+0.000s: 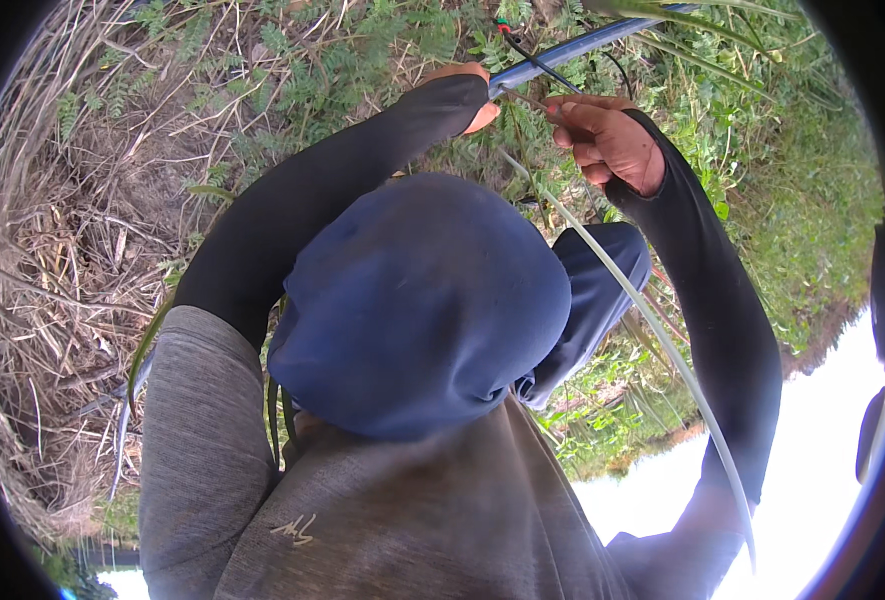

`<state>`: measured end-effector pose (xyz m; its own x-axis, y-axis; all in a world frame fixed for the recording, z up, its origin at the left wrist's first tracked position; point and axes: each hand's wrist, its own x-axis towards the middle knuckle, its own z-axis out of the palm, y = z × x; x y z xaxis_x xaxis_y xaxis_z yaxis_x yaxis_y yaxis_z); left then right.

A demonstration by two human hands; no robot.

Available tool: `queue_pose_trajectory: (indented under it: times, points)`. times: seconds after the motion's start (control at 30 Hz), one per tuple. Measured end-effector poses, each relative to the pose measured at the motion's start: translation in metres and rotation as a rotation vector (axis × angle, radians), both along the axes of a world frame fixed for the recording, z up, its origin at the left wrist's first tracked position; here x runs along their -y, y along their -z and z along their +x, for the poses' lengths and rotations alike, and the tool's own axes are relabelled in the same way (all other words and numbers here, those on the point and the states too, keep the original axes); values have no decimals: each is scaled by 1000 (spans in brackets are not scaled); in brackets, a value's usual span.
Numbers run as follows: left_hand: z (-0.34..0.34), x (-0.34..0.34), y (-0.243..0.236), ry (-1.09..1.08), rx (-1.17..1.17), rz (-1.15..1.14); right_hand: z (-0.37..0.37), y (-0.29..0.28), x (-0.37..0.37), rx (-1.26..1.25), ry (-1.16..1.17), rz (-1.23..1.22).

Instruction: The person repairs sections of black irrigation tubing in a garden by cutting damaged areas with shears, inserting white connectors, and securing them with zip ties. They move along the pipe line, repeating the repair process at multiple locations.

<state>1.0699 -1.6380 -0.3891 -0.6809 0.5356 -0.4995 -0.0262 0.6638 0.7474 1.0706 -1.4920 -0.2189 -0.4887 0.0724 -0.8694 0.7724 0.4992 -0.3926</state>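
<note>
A blue pipe [587, 43] slants from the far right down to my left hand [478, 105], which is wrapped around its near end; the sleeve hides most of those fingers. My right hand [607, 140] is closed just right of it, thumb and forefinger pinching a thin, brownish stick-like thing [527, 97]. The tip of this thing points at the pipe beside my left hand; whether it touches cannot be made out. A thin black tube [542, 66] crosses the pipe, with a small red and green piece [503, 24] at its far end.
My blue-trousered knee [422, 300] rises in the middle, below my hands. A long pale grass blade [652, 315] arches across on the right. Dry stalks [72, 270] cover the ground at left; green weeds [782, 180] grow at right and far side.
</note>
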Motion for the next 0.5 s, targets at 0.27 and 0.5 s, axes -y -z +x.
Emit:
queue_pose_trajectory:
  times: [0.27, 0.5]
  points:
    - [2, 1, 2, 8, -13, 4, 21, 23, 1, -437, -654, 318]
    - [-11, 3, 7, -7, 377, 117, 35, -35, -4, -48, 85, -98]
